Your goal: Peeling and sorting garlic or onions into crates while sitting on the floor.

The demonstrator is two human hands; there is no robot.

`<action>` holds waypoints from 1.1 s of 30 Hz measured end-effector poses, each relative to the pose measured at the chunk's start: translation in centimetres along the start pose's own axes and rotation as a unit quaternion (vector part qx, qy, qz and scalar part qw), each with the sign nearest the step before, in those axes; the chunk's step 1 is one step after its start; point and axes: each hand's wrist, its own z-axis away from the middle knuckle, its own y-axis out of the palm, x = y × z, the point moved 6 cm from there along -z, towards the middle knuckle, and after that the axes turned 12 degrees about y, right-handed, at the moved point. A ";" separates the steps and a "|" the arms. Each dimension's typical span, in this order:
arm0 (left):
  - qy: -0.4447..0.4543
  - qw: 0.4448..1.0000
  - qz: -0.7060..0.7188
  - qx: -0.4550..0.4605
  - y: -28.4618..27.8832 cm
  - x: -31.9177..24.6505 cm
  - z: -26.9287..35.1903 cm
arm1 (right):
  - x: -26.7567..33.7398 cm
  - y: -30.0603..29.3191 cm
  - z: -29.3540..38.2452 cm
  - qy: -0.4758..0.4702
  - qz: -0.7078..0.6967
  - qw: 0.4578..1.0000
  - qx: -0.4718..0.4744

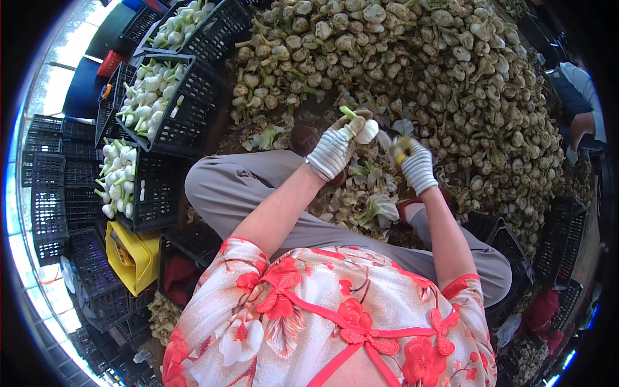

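A white, peeled garlic bulb [367, 131] with a short green stem is gripped in my left hand [334, 149], which wears a striped knit glove. To its right, my right hand [415, 162], gloved the same way, is curled around a small yellow-handled tool [400, 158]; its working end is blurred or hidden by the fingers. The two hands are apart, above the space between my bent knees. Below them, loose garlic skins and leaf scraps [372, 208] litter the ground.
A large heap of unpeeled garlic [411, 63] spreads ahead and to the right. Black plastic crates of cleaned garlic [151, 94] line the left, near a yellow container [133, 256]. Another person [582, 106] is at the far right. Another black crate [503, 251] stands beside my right knee.
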 end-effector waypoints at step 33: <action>0.116 0.988 -0.052 -0.083 -1.0 -3.0 0.2 | 10.8 5.0 2.7 0.129 -0.285 0.940 0.138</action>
